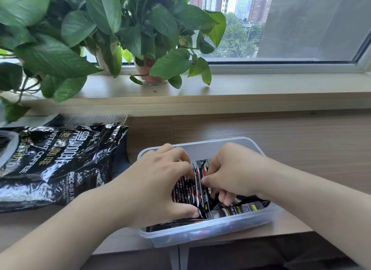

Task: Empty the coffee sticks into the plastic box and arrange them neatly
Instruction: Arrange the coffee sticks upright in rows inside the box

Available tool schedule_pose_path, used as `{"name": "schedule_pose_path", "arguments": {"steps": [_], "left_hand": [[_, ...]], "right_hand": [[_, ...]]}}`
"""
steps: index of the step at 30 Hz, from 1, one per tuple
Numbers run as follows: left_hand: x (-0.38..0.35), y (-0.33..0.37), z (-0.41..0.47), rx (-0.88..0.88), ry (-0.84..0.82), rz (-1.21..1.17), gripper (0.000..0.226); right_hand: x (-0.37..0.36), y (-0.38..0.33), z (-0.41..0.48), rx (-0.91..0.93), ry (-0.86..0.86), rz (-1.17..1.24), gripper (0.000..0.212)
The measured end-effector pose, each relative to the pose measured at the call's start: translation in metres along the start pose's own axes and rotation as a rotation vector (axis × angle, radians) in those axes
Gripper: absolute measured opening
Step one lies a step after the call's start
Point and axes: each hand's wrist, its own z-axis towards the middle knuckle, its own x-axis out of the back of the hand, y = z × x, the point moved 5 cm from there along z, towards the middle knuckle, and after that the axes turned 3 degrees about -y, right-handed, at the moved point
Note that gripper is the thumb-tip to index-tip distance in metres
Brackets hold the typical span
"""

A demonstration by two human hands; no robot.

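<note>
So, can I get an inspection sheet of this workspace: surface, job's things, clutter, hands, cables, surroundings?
Surface: wooden table, box near its front edge.
Job's things: plastic box holding black coffee sticks, some upright, some flat; coffee bag lying left of it.
Clutter: clear lid-like sheet behind the bag.
Hands: left hand grips an upright bundle of sticks; right hand pinches sticks beside it.
Cables: nothing seen.
Surroundings: potted plant on windowsill; window onto buildings, trees.

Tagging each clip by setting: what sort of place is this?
Probably an upper-floor office or flat: a wooden desk against a window, tall city buildings outside, potted plants on the sill.
</note>
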Motion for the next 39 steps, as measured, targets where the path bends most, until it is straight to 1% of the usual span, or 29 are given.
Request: {"name": "schedule_pose_path", "arguments": {"steps": [3, 8, 11, 13, 16, 20, 23, 26, 28, 29, 32, 35, 39], "left_hand": [[0.003, 0.004, -0.001, -0.037, 0.021, -0.038, 0.062], [0.005, 0.008, -0.003, -0.069, -0.002, -0.047, 0.068], [0.004, 0.009, 0.001, -0.087, -0.035, 0.032, 0.069], [0.005, 0.012, 0.005, -0.106, -0.065, 0.086, 0.07], [0.003, 0.017, 0.014, -0.114, -0.137, 0.076, 0.071], [-0.001, 0.017, 0.023, -0.056, -0.152, 0.118, 0.064], [0.0, 0.011, 0.02, -0.013, -0.116, 0.104, 0.065], [0.003, 0.009, 0.01, -0.036, -0.052, 0.021, 0.058], [0.003, 0.011, 0.005, -0.081, -0.051, 0.028, 0.047], [0.002, 0.013, 0.004, -0.105, -0.076, 0.049, 0.045], [-0.001, 0.017, 0.004, -0.164, -0.136, 0.08, 0.056], [-0.003, 0.017, 0.007, -0.141, -0.238, 0.099, 0.072], [-0.006, 0.018, 0.009, -0.135, -0.281, 0.185, 0.081]], "right_hand": [[-0.001, 0.001, 0.002, 0.013, 0.006, -0.033, 0.025], [0.002, 0.003, 0.0, 0.014, 0.016, -0.026, 0.023], [0.005, 0.003, -0.003, 0.021, 0.021, -0.029, 0.017], [0.007, 0.003, -0.003, 0.024, 0.037, -0.021, 0.018], [0.01, 0.003, -0.002, 0.018, 0.053, 0.006, 0.02], [0.008, 0.004, -0.001, 0.038, 0.032, -0.018, 0.017], [0.008, 0.006, 0.0, 0.075, 0.023, -0.051, 0.015], [0.008, 0.006, 0.002, 0.128, 0.028, -0.077, 0.014], [0.008, 0.007, 0.002, 0.159, 0.034, -0.081, 0.013], [0.008, 0.008, 0.001, 0.171, 0.034, -0.102, 0.012], [0.009, 0.008, -0.002, 0.2, 0.014, -0.168, 0.01], [0.013, 0.008, -0.006, 0.232, 0.002, -0.159, 0.01], [0.026, 0.006, -0.012, 0.303, 0.071, -0.26, 0.012]]}}
